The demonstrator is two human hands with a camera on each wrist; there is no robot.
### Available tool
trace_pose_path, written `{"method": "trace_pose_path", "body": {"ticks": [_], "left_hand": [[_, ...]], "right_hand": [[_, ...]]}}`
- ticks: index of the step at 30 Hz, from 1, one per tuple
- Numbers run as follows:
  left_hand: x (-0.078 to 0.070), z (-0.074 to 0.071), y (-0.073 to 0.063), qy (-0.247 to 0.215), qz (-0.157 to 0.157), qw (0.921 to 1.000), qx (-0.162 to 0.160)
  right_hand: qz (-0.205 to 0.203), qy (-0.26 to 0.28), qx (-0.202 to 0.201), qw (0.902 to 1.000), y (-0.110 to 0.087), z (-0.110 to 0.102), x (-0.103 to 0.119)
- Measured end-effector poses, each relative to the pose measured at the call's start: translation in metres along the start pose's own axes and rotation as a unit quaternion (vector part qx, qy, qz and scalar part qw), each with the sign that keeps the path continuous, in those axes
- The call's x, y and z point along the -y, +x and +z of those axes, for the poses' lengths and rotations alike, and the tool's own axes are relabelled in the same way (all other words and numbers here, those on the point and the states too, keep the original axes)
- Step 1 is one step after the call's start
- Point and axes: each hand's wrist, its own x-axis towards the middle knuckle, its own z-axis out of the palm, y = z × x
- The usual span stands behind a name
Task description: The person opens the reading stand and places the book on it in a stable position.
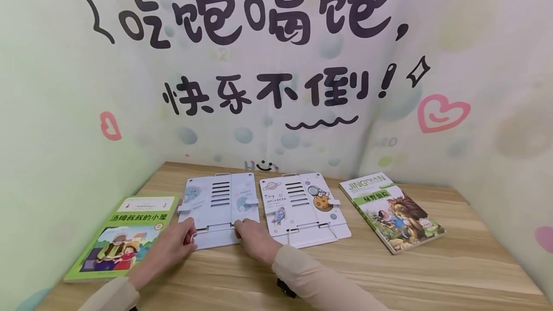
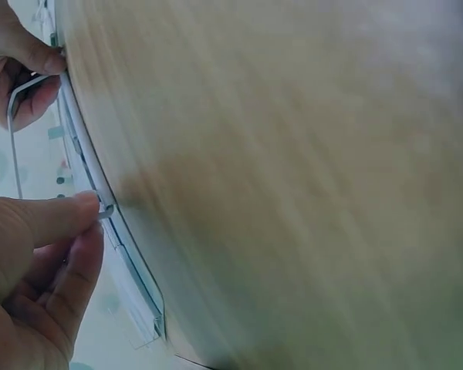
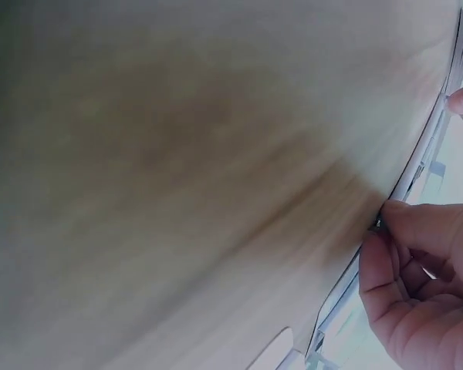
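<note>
A white book stand (image 1: 222, 200) with a pale blue cartoon print lies flat on the table, between my two hands. At its lower left, my left hand (image 1: 174, 239) pinches one end of the stand's bent wire bracket (image 2: 16, 154) between thumb and fingers. My right hand (image 1: 257, 239) pinches the other end of this wire at the lower right, seen also in the right wrist view as a right hand (image 3: 424, 270) by the stand's edge. Beside it lies a second book stand (image 1: 298, 205) with a space print, its wire bracket (image 1: 311, 228) visible along the lower edge.
A green book (image 1: 125, 239) lies at the left of the wooden table (image 1: 242, 282), and another illustrated book (image 1: 390, 212) at the right. Behind the table hangs a printed cloth backdrop (image 1: 268, 148). A small dark object (image 1: 285, 288) shows under the right sleeve.
</note>
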Motion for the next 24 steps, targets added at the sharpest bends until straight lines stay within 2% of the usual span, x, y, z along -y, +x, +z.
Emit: {"method": "trace_pose_path", "body": {"ticks": [2,4,6,8,10,13,16,18,21,23,24], "left_hand": [[0.002,-0.001,0.0,-0.018,0.0,0.9998,0.011],[0.005,-0.005,0.001,-0.051,-0.002,0.9981,0.034],[0.009,-0.01,0.003,-0.097,-0.009,0.9937,0.056],[0.015,-0.016,0.008,-0.135,-0.034,0.9882,0.063],[0.022,-0.022,0.014,-0.151,-0.067,0.9851,0.048],[0.033,-0.03,0.027,-0.147,-0.126,0.981,0.008],[0.043,-0.034,0.038,-0.143,-0.164,0.976,-0.011],[0.048,-0.034,0.044,-0.147,-0.183,0.972,-0.009],[0.051,-0.032,0.053,-0.153,-0.196,0.9685,0.0],[0.05,-0.03,0.057,-0.153,-0.204,0.9668,0.008],[0.05,-0.029,0.058,-0.153,-0.206,0.9663,0.01]], "right_hand": [[0.0,0.038,0.018,0.9991,0.0,-0.004,-0.003],[0.008,0.107,0.035,0.9936,0.0,-0.009,-0.009],[0.027,0.178,0.044,0.9826,0.001,-0.017,-0.017],[0.056,0.243,0.034,0.9679,0.004,-0.025,-0.028],[0.093,0.289,0.012,0.9527,0.007,-0.032,-0.038],[0.148,0.34,-0.024,0.9282,0.013,-0.04,-0.053],[0.183,0.36,-0.052,0.9131,0.02,-0.044,-0.06],[0.195,0.36,-0.058,0.9106,0.025,-0.045,-0.061],[0.214,0.364,-0.052,0.9053,0.035,-0.039,-0.065],[0.22,0.365,-0.045,0.9035,0.045,-0.028,-0.074],[0.203,0.366,-0.054,0.9065,0.053,-0.013,-0.086]]}}
